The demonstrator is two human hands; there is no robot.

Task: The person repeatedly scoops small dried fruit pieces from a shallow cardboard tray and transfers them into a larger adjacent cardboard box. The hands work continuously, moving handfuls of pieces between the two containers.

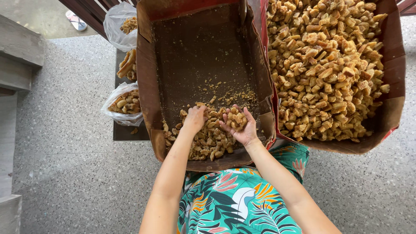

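Observation:
A nearly bare brown cardboard box (190, 47) leans toward me, with a small heap of golden fried snack pieces (208, 141) and crumbs in its near corner. My left hand (194, 119) lies palm down on that heap, its fingers dug into the pieces. My right hand (240, 126) is turned palm up beside it, cupping a handful of the pieces. A second cardboard box (392, 65) on the right is heaped with the same snack pieces (325, 65).
Two clear plastic bags (123, 104) (117, 21) of snacks and a loose pile (128, 64) lie on a dark low platform (130, 132) left of the boxes. Speckled terrazzo floor (78, 173) surrounds everything. A grey step (17, 47) is at far left.

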